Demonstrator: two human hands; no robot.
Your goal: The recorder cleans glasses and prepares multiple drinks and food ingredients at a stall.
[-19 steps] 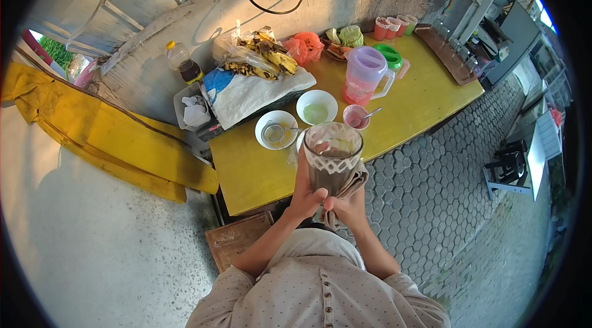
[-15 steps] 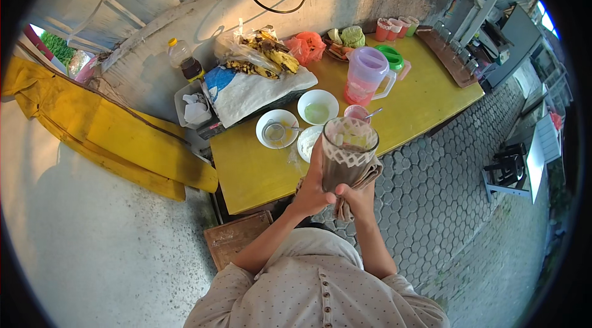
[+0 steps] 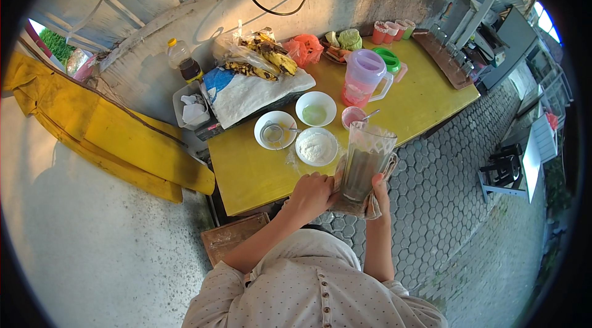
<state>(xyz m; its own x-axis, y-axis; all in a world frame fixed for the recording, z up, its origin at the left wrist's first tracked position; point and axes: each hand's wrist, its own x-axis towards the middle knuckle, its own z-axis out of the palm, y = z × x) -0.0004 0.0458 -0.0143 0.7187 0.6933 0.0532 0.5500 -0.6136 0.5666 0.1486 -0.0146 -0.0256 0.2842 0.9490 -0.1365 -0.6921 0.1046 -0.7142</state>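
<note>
A tall clear glass (image 3: pixel 364 164) with a patterned rim is held up in front of my body, its mouth leaning away and to the right. My right hand (image 3: pixel 380 191) is closed round its right side through a brownish cloth (image 3: pixel 372 206), thumb up along the glass. Beside the glass's lower left, my left hand (image 3: pixel 312 195) is closed on the cloth; its fingertips are partly hidden. Just beyond stand a white bowl of white powder (image 3: pixel 317 147), a bowl with a strainer (image 3: pixel 275 131), a bowl of pale green liquid (image 3: pixel 316 110) and a pink cup with a spoon (image 3: pixel 354 117).
On the yellow table (image 3: pixel 237 186) stand a lidded purple pitcher (image 3: pixel 364 72), a green-lidded pitcher (image 3: pixel 387 58), several filled cups (image 3: pixel 390 32) and bananas (image 3: pixel 271 56). A tray of glasses (image 3: pixel 441 59) is at the far right. A wooden stool (image 3: pixel 231 236) stands below.
The glass has moved right and slightly down, tipping rightward. My left hand has slid off its side down to the cloth, and the powder bowl has come into full view.
</note>
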